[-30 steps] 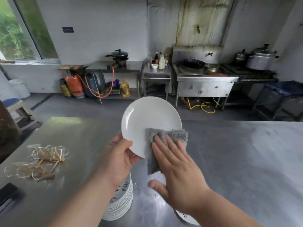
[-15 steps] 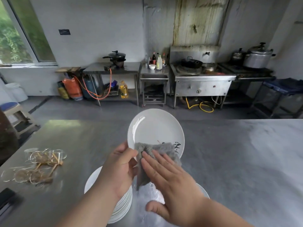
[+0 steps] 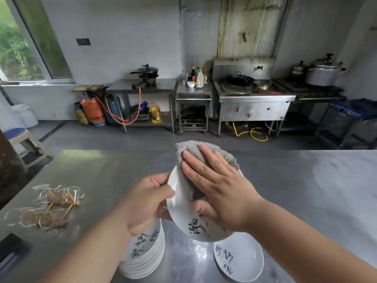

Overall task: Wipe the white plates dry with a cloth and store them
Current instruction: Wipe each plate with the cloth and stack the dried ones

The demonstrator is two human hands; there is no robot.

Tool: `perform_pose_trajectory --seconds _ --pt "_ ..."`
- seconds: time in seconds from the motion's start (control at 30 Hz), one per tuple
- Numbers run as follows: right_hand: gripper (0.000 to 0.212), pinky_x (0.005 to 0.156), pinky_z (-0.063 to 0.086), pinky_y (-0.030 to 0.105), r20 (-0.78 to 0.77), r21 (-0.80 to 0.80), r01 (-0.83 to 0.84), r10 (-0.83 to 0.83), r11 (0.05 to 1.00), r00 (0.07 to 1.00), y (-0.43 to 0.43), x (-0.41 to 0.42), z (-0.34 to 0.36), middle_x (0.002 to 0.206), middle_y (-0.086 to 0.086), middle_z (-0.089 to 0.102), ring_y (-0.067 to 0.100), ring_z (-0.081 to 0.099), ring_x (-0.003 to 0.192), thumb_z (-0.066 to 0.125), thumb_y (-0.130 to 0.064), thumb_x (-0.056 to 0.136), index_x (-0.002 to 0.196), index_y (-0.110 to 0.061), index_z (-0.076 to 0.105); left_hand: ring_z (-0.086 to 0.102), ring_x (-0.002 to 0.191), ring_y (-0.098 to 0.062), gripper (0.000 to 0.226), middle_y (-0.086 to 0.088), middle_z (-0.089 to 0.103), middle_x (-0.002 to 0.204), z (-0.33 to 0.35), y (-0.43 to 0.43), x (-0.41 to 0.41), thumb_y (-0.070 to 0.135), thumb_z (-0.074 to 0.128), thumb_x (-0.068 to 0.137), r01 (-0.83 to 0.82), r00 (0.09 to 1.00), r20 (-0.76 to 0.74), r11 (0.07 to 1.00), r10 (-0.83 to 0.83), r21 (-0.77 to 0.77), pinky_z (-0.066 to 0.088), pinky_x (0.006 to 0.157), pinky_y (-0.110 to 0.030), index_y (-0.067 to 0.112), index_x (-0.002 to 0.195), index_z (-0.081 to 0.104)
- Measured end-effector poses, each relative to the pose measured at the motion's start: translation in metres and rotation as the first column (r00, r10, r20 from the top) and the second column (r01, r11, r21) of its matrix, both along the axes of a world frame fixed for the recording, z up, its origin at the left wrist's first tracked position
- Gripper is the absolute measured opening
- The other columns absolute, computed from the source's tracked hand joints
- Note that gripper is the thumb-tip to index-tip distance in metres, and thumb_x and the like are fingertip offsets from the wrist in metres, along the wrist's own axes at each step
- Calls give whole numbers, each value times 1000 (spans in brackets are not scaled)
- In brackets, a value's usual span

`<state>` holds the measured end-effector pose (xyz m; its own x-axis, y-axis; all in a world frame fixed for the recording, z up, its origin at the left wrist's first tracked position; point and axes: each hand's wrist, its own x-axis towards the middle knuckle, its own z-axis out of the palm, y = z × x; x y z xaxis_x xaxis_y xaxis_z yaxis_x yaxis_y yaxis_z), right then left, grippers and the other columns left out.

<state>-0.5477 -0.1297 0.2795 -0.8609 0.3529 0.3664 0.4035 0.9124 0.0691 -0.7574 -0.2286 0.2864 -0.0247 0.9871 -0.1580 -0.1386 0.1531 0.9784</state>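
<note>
**Plate tilted over the stack, cloth on its face**

You hold the plate in the air, just above and right of the stack, face turned toward you and far rim raised; being round it has no long axis, so the tilt is what counts. Your left hand sits directly above the stack, its grip narrow, pinching the plate's left rim with the thumb on the face and the fingers behind. Your right hand makes no grip; it lies flat with straight fingers, pressing the cloth on the upper face, and the cloth folds over the far rim. The lower part, with the painted characters, shows bare below the right palm, on your side. I judge the next wipe should draw down that slope toward you. A lone plate lies on the worktop right of the stack, under your right wrist; the left hand is nearer the stack; which pile takes the dried plates I cannot tell.
</note>
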Motion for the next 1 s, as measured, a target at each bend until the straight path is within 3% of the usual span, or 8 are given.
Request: perform_pose_trajectory --seconds 0.1,0.2,0.37,0.5,0.57,0.77,0.87,1.0 --pt "70 127 20 53 -157 -161 117 -143 980 977 2 11 5 173 -12 17 27 23 158 19 -65 104 162 -31 35 69 72 -29 45 -21 74 95 9 0 -15 5 57 73 23 999 -36 1000 -23 -8 58 56 -33 8 113 78" --pt "39 90 53 29 -402 -393 129 -296 910 866 -9 17 -6 144 -19 49 4 62 106 51 -39 104 143 -45 56 70 74 -29 44 -23 74 98 23 3 -28 6 57 77 98 987 -124 994 -103 -46 57 61 -33 9 116 78" --pt "30 65 42 3 -324 -801 169 -653 575 685 -17 10 -25 92 -23 64 -9 61 90 66 -35 99 115 -56 51 69 101 -35 40 -26 72 123 23 9 -23 30 70 87 41 999 8 998 -41 -56 52 91 -54 16 124 76" --pt "19 58 41 4 -334 -836 188 -749 516 572 -15 14 -30 87 -34 68 -16 60 84 64 -29 99 97 -48 62 70 115 -43 53 -26 70 128 -17 -16 9 44 83 78 -72 950 293 989 106 -126 55 95 -61 18 124 74" --pt "16 60 42 4 -345 -830 206 -767 519 540 -16 17 -33 84 -27 70 -17 59 85 64 -29 99 103 -44 63 71 114 -43 55 -22 71 129 -35 -32 25 32 87 75 -90 935 330 987 131 -136 60 80 -57 27 127 71" --pt "19 74 49 30 -226 -718 326 -649 615 726 -16 21 -22 98 -16 69 13 64 93 54 -31 104 122 -37 57 72 108 -46 55 -24 71 126 -41 -38 22 1 64 75 -76 958 269 993 99 -95 59 77 -60 31 119 75" --pt "22 78 51 38 -181 -537 286 -439 794 880 -18 20 2 105 -12 68 20 63 95 55 -40 103 124 -36 54 64 118 -56 61 -32 67 130 -21 -28 6 -5 61 76 48 988 151 997 -38 -62 42 98 -82 25 128 71" --pt "27 66 49 38 -93 -327 217 -260 920 961 -28 2 21 100 -8 69 27 64 88 54 -55 99 112 -31 55 56 128 -58 63 -35 62 136 -3 -18 3 -11 52 81 278 961 5 960 -278 -45 35 110 -77 14 138 64"
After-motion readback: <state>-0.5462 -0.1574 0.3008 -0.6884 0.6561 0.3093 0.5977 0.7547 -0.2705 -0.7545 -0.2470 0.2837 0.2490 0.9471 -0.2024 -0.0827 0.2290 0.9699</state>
